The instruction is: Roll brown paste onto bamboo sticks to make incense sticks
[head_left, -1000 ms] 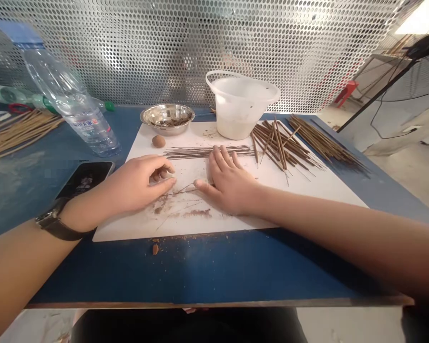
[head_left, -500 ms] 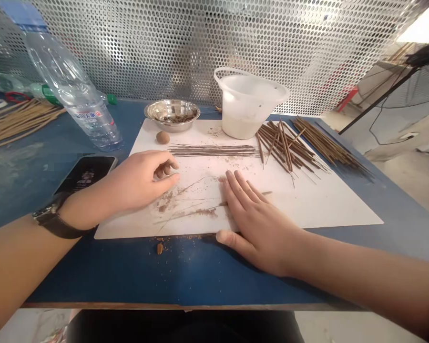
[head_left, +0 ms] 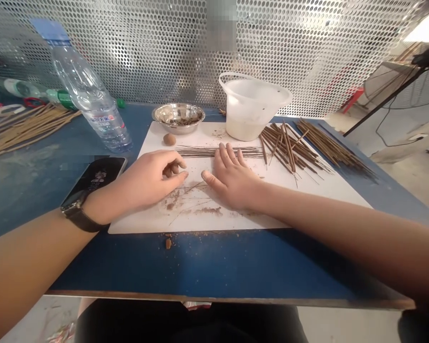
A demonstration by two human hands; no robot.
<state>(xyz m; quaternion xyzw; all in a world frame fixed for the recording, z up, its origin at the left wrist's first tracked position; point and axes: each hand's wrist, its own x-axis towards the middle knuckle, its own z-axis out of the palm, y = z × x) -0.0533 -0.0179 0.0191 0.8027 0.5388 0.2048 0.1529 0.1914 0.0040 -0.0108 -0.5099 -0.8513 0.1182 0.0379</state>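
On the white board [head_left: 307, 200], the right hand [head_left: 236, 178] lies flat, fingers spread, rolling a thin stick [head_left: 196, 185]; the left hand [head_left: 148, 178] pinches its end, bare sticks [head_left: 200, 151] just beyond.

The right hand [head_left: 234, 178], which half a second ago lies flat at the near edge of the white board [head_left: 318, 193], now rests farther up it, fingertips touching the row of thin sticks [head_left: 200, 151] and thumb close to the left hand [head_left: 148, 181].

Bare forearms, no sleeves, dark-strapped wristwatch [head_left: 76, 210] on left wrist, dark trousers
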